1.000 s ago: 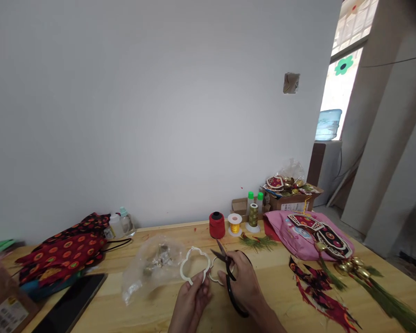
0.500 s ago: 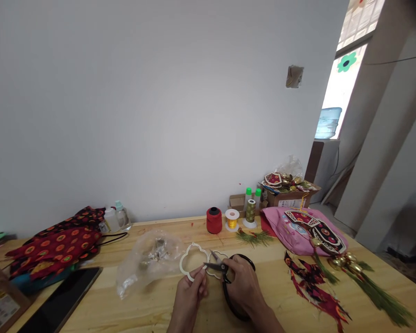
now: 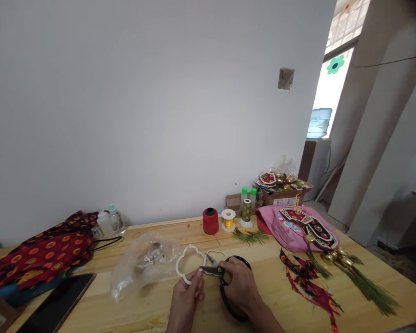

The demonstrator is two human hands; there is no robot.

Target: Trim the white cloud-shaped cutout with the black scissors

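My left hand [image 3: 186, 296] pinches the near edge of a white flower-shaped plastic ring [image 3: 189, 262] held just above the wooden table [image 3: 142, 310]. My right hand [image 3: 241, 289] grips black scissors [image 3: 223, 282]; their blades point left and meet the ring close to my left fingertips. A second, smaller white ring [image 3: 216, 255] lies on the table just behind the scissors.
A crumpled clear plastic bag [image 3: 143, 263] lies left of the ring. Red patterned cloth [image 3: 45, 252], small bottles [image 3: 107, 223] and a dark tablet [image 3: 55, 305] sit at the left. Thread spools [image 3: 211, 221], a pink cloth [image 3: 291, 226] with ornaments and a cardboard box [image 3: 284, 192] sit at the right.
The scissors swung down from pointing up and away to pointing left at the ring by my left fingers. The camera view shifted slightly.
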